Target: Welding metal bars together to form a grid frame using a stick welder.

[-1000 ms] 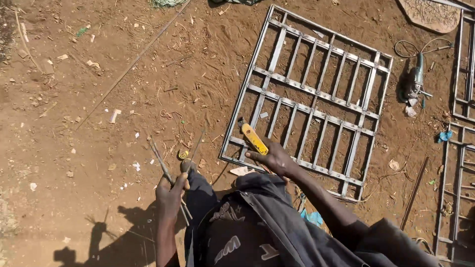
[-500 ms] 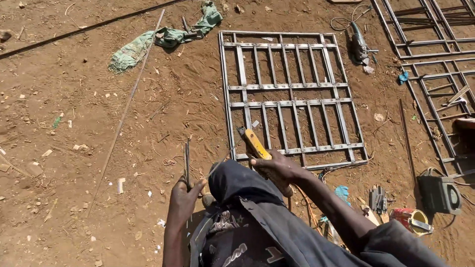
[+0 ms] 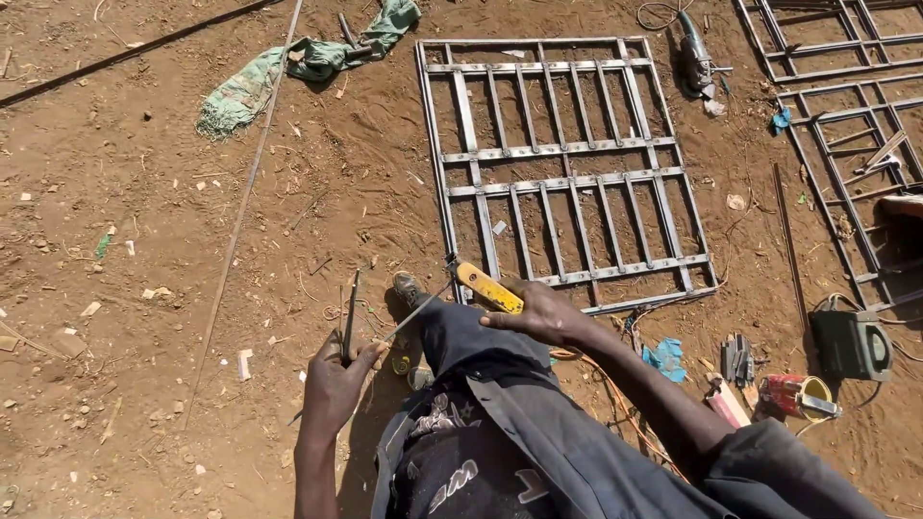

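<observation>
My left hand point(image 3: 335, 383) is closed around thin dark metal rods point(image 3: 351, 312) that stick up from my fist. My right hand point(image 3: 540, 312) grips a yellow-handled tool point(image 3: 488, 287). A thin rod point(image 3: 415, 313) runs from the tool's head down toward my left hand. Both hands hover over my bent knee in dark trousers point(image 3: 466, 351), with a shoe point(image 3: 408, 286) on the red dirt. Just beyond my right hand, a grey welded metal grille point(image 3: 567, 178) lies flat on the ground.
A second grille point(image 3: 846, 125) lies at the right. An angle grinder point(image 3: 696, 60) with its cable sits at the top. There is a green cloth point(image 3: 288, 67), a long thin bar point(image 3: 240, 211), a dark box-shaped machine point(image 3: 851, 343), a red can point(image 3: 790, 394) and blue scrap point(image 3: 663, 358).
The view has swung, so the grille now sits squarer and higher. The rods in my left hand, splayed a second ago, now stand together. My right hand keeps the yellow-handled tool.
</observation>
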